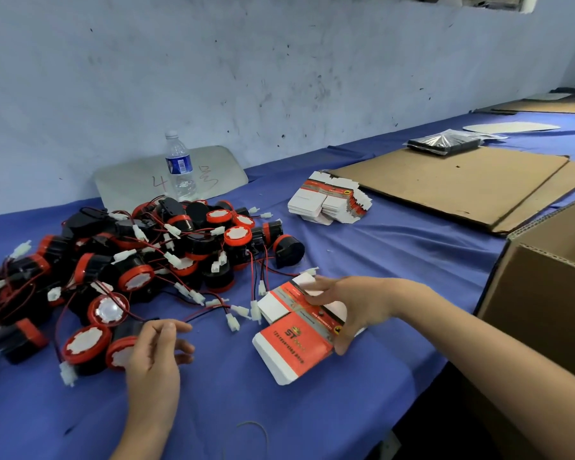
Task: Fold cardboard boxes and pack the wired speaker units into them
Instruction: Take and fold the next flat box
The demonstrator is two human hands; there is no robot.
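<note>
Nearest to me, my left hand (160, 353) hangs over the blue tablecloth (279, 419), fingers loosely bent and holding nothing, just beside one wired speaker unit (120, 352). My right hand (344, 308) grips the flat red-and-white cardboard box (294, 341), thumb on top, fingers round its right edge. Behind lies the tangled pile of speaker units (146, 254), farther a stack of flat boxes (329, 202) and a water bottle (179, 166); an open brown carton (545, 287) stands at right.
</note>
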